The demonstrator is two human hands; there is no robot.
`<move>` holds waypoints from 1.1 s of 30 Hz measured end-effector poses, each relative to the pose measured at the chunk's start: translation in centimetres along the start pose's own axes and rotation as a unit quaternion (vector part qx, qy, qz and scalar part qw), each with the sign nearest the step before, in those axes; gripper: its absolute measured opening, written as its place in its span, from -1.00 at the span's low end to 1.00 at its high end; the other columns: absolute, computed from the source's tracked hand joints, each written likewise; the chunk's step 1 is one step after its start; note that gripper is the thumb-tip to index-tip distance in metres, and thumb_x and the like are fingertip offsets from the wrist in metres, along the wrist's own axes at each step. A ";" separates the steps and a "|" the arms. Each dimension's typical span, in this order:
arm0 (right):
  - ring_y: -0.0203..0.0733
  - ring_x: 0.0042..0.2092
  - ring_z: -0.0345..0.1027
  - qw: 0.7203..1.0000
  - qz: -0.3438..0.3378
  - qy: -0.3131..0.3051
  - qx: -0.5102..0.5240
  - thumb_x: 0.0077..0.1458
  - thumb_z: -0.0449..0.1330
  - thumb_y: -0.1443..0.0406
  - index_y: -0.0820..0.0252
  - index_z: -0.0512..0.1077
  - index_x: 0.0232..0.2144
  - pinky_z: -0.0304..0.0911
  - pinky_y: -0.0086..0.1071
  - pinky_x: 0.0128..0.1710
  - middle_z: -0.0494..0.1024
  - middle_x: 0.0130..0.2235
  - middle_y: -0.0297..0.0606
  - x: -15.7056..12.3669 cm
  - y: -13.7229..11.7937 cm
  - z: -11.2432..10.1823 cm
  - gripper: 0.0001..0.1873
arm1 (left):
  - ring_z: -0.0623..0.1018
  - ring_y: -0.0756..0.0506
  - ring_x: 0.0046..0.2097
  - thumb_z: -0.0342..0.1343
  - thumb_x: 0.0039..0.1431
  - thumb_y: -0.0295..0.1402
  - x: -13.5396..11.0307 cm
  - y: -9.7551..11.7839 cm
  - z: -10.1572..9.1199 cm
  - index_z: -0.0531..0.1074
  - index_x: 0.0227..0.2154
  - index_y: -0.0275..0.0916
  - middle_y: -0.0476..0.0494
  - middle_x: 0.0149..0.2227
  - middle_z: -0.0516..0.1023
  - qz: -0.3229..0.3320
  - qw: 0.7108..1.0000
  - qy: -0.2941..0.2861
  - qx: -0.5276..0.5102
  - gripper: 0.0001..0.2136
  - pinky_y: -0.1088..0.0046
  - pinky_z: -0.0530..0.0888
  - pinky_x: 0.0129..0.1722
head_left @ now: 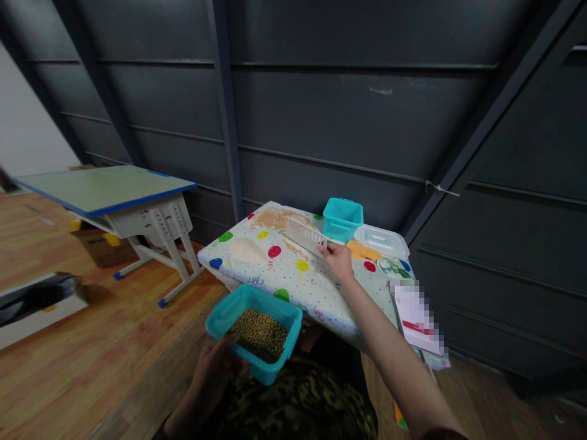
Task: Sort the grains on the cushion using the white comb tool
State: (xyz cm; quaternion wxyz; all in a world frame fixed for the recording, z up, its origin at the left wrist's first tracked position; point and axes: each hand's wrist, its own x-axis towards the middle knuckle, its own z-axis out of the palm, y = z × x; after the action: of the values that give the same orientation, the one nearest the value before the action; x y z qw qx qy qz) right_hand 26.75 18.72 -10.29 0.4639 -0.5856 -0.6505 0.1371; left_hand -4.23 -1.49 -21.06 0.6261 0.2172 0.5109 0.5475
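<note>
My left hand (215, 366) grips the near corner of a teal plastic bin (220, 318) filled with green beans (260, 333), held over my lap below the table edge. My right hand (338, 260) reaches across the table and holds a white slotted tray (305, 234) by its right end, tilted over scattered grain. A pile of tan grain (275, 218) lies at the far side of the balloon-print tablecloth (293, 281), and a pale white heap (247, 249) lies nearer left.
A second teal bin (342, 218) and a clear lidded container (383, 240) stand at the table's far right, with an orange item (362, 250) and a printed plate (389, 267) beside them. Papers (415, 318) lie at right. A green-topped desk (105, 189) stands left on the wooden floor.
</note>
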 end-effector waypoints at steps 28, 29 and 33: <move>-0.24 -0.48 0.09 0.999 -0.007 -0.021 0.030 0.05 0.21 0.05 0.04 0.18 -0.70 -0.07 -0.30 -0.40 0.19 -0.62 -0.41 -0.3 -0.4 0.4 -0.57 | 0.43 -0.10 -0.72 0.48 -0.18 0.00 -1.4 0.1 1.6 0.47 -0.77 -0.17 -0.11 -0.81 0.44 0.041 0.998 -0.010 0.037 -0.58 0.42 0.33 -0.71; -0.23 -0.47 0.09 0.999 -0.007 -0.016 0.031 0.05 0.21 0.04 0.04 0.19 -0.69 -0.07 -0.31 -0.40 0.20 -0.62 -0.41 -0.3 -0.4 0.4 -0.56 | 0.44 -0.09 -0.72 0.48 -0.18 0.00 -1.5 0.1 1.7 0.48 -0.75 -0.17 -0.10 -0.80 0.46 0.039 0.999 -0.012 0.034 -0.59 0.43 0.34 -0.70; -0.22 -0.47 0.12 0.999 -0.015 -0.005 0.034 0.08 0.21 -0.01 0.06 0.26 -0.66 -0.07 -0.30 -0.39 0.23 -0.60 -0.40 -0.2 0.1 0.6 -0.56 | 0.45 -0.11 -0.73 0.47 -0.16 -0.01 -1.6 0.2 1.7 0.50 -0.74 -0.16 -0.12 -0.79 0.48 0.031 0.999 -0.021 0.036 -0.61 0.42 0.36 -0.70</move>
State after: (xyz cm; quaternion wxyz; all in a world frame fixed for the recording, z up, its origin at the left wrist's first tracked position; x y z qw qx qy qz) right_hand 26.26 18.76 -10.78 0.4825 -0.5591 -0.6562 0.1548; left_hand -2.62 -2.39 -19.56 0.6113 0.2666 0.5104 0.5428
